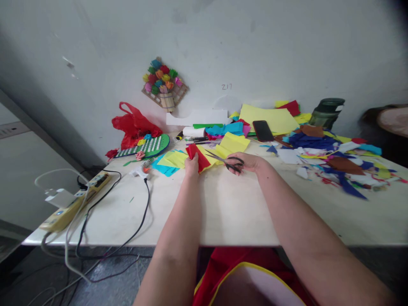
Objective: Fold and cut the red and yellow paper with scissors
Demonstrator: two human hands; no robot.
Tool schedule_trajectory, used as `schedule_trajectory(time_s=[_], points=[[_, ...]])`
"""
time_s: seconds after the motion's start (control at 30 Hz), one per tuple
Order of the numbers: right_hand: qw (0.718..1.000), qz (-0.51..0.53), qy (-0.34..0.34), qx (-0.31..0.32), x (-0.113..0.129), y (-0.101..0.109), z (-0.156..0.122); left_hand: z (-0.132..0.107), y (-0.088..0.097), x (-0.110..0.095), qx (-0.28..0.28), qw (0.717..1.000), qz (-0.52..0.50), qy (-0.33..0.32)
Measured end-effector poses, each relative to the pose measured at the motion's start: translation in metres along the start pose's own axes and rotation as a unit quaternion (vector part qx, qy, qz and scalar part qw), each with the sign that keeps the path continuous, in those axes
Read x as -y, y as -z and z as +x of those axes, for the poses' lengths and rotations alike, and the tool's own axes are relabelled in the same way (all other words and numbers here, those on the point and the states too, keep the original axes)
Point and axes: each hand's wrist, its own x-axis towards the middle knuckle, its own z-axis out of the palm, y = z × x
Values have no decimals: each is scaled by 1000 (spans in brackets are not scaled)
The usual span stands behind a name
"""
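Pinched in my left hand (191,164) is a folded piece of red paper (201,160), held above the table. My right hand (247,162) has its fingers in the handles of black-handled scissors (232,163). The blades point left toward the red paper and look slightly apart; I cannot tell whether they touch it. Behind and under the hands lie creased yellow paper sheets (234,144). More yellow paper (174,159) and a blue sheet (165,169) rest just left of my left hand.
A white glue gun (140,171) with a black cord lies left, near a power strip (76,204). A red plastic bag (132,123) sits behind. Paper scraps (344,163) heap up at right, beside a phone (263,131) and a dark green bottle (327,112). Part of a person (395,123) shows far right.
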Motion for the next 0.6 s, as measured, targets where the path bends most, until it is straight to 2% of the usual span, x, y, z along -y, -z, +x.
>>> schedule_trajectory(time_s=[0.13, 0.3, 0.43, 0.6], points=[[999, 12, -4, 29, 6, 6, -13, 5, 2, 1, -3, 1000, 6, -2], [997, -28, -49, 54, 12, 16, -26, 9, 3, 2, 7, 999, -41, -4], [992, -58, -93, 60, 9, 16, -22, 9, 2, 2, -2, 998, -57, 7], [990, -87, -92, 63, 6, 7, -9, 7, 0, 1, -5, 997, -71, 21]])
